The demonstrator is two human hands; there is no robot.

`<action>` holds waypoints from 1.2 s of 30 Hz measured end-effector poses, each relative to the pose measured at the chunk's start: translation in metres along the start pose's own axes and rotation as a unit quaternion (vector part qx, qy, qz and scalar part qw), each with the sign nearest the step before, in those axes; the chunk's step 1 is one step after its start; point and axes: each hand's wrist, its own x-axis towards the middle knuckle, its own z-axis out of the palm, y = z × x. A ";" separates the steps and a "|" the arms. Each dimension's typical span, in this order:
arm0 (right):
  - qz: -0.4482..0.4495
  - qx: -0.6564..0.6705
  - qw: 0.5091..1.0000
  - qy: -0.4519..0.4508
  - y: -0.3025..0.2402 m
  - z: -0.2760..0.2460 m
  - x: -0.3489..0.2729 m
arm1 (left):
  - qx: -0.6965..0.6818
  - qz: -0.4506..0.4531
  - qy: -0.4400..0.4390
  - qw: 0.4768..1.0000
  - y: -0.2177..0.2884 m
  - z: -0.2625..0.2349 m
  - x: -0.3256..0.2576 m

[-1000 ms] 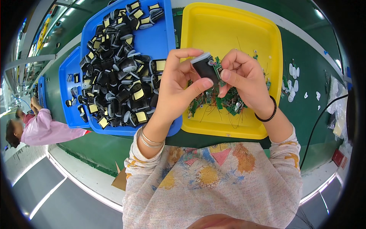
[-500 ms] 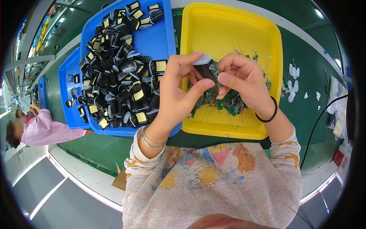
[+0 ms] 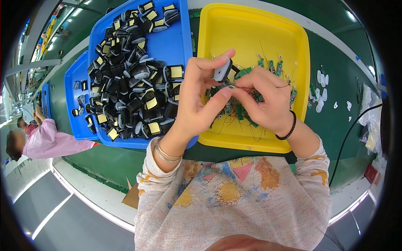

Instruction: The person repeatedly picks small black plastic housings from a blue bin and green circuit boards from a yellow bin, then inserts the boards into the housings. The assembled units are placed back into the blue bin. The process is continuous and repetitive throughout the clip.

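My left hand [image 3: 197, 98] is closed around a small black plastic housing with a grey end cap [image 3: 223, 71], held above the yellow tray. The cap is gripped near my index fingertip, and my thumb reaches toward my right fingertips. A small green circuit board [image 3: 243, 72] shows at the fingers of my right hand [image 3: 264, 98], which pinch close against the housing. My fingers partly hide where board and housing meet. Beneath my hands, more green circuit boards [image 3: 239, 112] with thin dark wires lie in the yellow tray [image 3: 251, 25].
A blue tray [image 3: 171, 44] at left holds a pile of black housings [image 3: 125, 83], several with pale yellow pads. A smaller blue tray [image 3: 77, 121] sits beyond it. White oval pieces [image 3: 322, 94] and clear plastic bags [image 3: 370, 108] lie at right. Another person in pink [image 3: 50, 140] sits at far left.
The housing has tipped so its grey cap faces me more. My right hand has turned and moved slightly down and left, its fingertips now meeting my left thumb.
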 end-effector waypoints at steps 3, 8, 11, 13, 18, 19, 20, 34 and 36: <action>-0.018 -0.026 0.999 -0.005 0.001 0.000 0.000 | -0.038 0.002 0.007 0.999 0.000 0.002 0.001; 0.024 0.042 0.999 -0.013 -0.001 -0.001 0.001 | 0.021 -0.017 -0.005 1.000 0.006 -0.002 0.001; 0.065 0.087 0.993 -0.036 0.000 -0.002 0.003 | 0.029 -0.023 0.008 0.999 0.008 -0.004 0.001; 0.100 0.134 0.985 -0.038 0.002 -0.002 0.002 | 0.060 -0.019 0.004 0.998 0.009 -0.005 0.002; 0.160 0.228 0.958 -0.075 0.010 0.002 0.010 | 0.090 -0.033 0.015 0.995 0.013 -0.012 0.004; 0.169 0.225 0.955 -0.097 0.012 0.001 0.017 | 0.084 -0.053 0.035 0.994 0.012 -0.016 0.005; 0.178 0.222 0.951 -0.120 0.015 0.001 0.027 | 0.202 -0.032 0.064 0.977 0.012 -0.022 0.006; 0.091 -0.403 0.911 0.015 0.206 -0.031 0.183 | 0.782 -0.051 0.091 0.614 -0.003 -0.076 0.008; 0.117 -0.400 0.909 -0.005 0.179 -0.036 0.175 | 0.780 -0.056 0.086 0.618 -0.004 -0.078 0.008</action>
